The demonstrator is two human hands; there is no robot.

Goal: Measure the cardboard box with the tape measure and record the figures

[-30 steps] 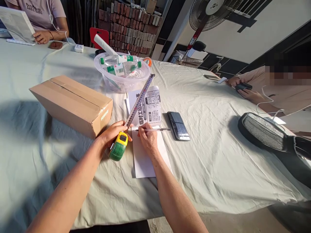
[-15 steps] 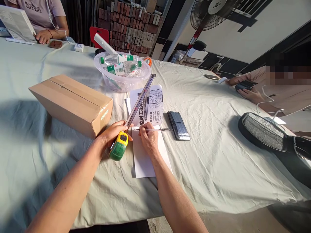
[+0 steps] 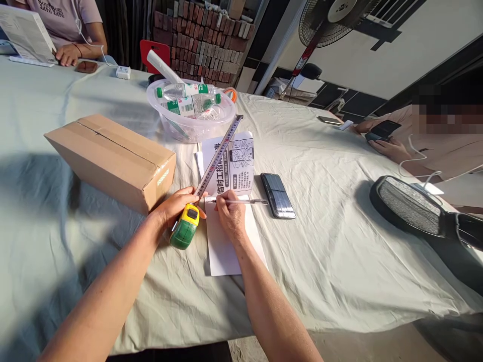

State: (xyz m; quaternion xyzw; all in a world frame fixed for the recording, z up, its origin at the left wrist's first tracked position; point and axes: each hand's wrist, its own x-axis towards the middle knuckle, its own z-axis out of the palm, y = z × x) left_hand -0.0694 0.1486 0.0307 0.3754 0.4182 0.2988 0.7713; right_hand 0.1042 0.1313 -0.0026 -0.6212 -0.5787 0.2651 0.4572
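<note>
My left hand (image 3: 174,207) grips a green and yellow tape measure (image 3: 184,229), fingers curled over its case. Its tape blade (image 3: 218,156) sticks out diagonally up to the right, across a printed leaflet (image 3: 236,166), ending near the clear bowl. My right hand (image 3: 231,215) pinches a pen (image 3: 241,201), the tip touching the top of a white sheet of paper (image 3: 222,246) on the cloth. A sealed cardboard box (image 3: 113,158) lies left of my left hand.
A dark phone (image 3: 277,195) lies right of the pen. A clear plastic bowl (image 3: 190,123) holds water bottles. Another person sits far left with papers; another at right holds a phone (image 3: 382,129). A black padded object (image 3: 409,206) rests at right. A fan (image 3: 332,17) stands behind.
Nothing much: my hands, tape and pen hold their places. The person at right has lifted the phone a little.
</note>
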